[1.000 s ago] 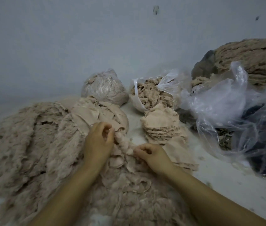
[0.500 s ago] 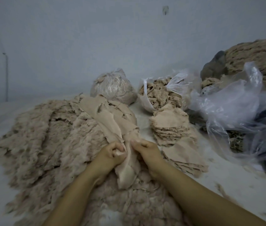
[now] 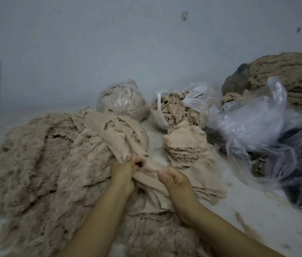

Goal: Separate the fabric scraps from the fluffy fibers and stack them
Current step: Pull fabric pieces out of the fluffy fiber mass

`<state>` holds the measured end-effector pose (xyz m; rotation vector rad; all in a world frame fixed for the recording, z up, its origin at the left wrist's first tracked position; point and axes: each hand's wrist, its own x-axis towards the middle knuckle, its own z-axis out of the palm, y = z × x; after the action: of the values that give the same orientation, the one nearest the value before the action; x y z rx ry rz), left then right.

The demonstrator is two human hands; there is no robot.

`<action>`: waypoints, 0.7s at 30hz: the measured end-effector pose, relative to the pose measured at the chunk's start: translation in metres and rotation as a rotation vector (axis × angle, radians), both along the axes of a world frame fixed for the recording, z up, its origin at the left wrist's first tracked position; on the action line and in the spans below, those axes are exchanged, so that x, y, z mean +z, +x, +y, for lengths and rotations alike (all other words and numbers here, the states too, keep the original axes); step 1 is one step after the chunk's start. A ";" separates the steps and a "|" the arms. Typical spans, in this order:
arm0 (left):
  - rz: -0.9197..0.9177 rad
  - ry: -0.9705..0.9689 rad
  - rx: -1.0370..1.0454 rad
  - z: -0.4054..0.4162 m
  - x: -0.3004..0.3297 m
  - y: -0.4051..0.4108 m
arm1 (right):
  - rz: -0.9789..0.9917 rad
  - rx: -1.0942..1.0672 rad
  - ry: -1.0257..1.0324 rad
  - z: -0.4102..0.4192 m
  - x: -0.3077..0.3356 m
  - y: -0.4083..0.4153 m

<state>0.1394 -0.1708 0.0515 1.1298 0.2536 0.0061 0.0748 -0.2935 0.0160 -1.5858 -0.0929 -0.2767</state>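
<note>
Two bare hands work at the middle of a pale white bench (image 3: 239,210), both gripping the same smooth beige fabric scrap (image 3: 146,180). The left hand (image 3: 126,173) has its fingers (image 3: 137,162) curled tight round a bunched end of that scrap, while the right hand (image 3: 176,180) pinches the cloth between thumb and curled fingers just beside it, so the piece runs gathered between the two. It lies on top of a broad heap of fluffy beige fibers (image 3: 41,158) that spreads over the left half of the bench and reaches under both forearms. More smooth cloth pieces (image 3: 117,130) drape over the far crest of that heap. To the right of the hands, a neat stack of beige fabric scraps (image 3: 185,145) stands on its own (ragged at the edges), with flatter pieces spread at its foot. Behind it sit a tied clear plastic bag of fibers (image 3: 122,99) and an open clear bag of fibers (image 3: 174,108). Loose crumpled clear plastic (image 3: 254,123) fills the right side, near a big bundle of tan fuzzy material (image 3: 291,75) against the wall
</note>
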 end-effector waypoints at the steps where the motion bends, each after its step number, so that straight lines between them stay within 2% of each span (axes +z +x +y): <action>1: 0.020 -0.042 0.017 0.004 -0.001 0.004 | -0.014 -0.016 0.025 -0.004 -0.002 -0.002; 3: 0.033 -0.079 -0.020 0.007 -0.002 0.006 | -0.018 -0.025 0.060 -0.012 -0.004 -0.005; 6: 0.054 -0.071 -0.201 -0.003 -0.005 -0.003 | 0.019 -0.039 0.111 -0.015 -0.003 -0.007; 8: 0.027 0.015 -0.241 -0.013 -0.012 -0.011 | 0.051 -0.071 0.172 -0.013 -0.003 -0.003; 11: -0.074 0.191 -0.056 -0.018 -0.019 -0.014 | 0.099 -0.174 0.267 -0.009 -0.002 0.003; 13: -0.066 0.104 0.025 -0.014 -0.015 -0.011 | 0.157 -0.227 0.354 -0.008 -0.001 0.005; 16: -0.008 0.024 0.030 -0.009 -0.013 -0.010 | 0.230 -0.237 0.385 -0.008 -0.002 0.004; 18: -0.072 0.069 0.003 -0.009 -0.016 -0.012 | 0.216 -0.211 0.332 -0.008 -0.004 0.002; 21: -0.164 0.109 -0.109 -0.011 -0.017 -0.015 | 0.213 0.053 0.290 -0.002 -0.001 0.000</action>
<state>0.1241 -0.1816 0.0345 1.2428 0.0457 0.0157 0.0744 -0.2954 0.0150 -1.3135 0.0676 -0.0741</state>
